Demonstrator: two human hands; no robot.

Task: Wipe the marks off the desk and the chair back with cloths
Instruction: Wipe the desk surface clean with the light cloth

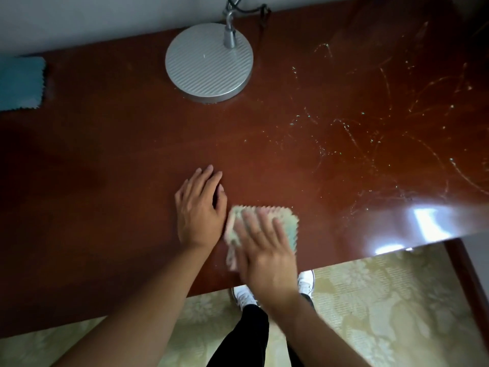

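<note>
1. The folded green cloth (264, 223) lies flat on the desk (119, 154) near its front edge, pressed down by the right hand (264, 250) with fingers laid out straight — nothing is gripped.
2. The left hand (199, 205) rests flat and empty on the desk, just beside the cloth.
3. The cloth's outline is blurred; its long axis cannot be told surely, though its zigzag edge faces the far side.
4. The pale marks (383, 123) lie to the right — firm, overlapping strokes should be carried that way.
5. A blue cloth (21, 83) and a lamp base (209, 62) sit farther back.
</note>
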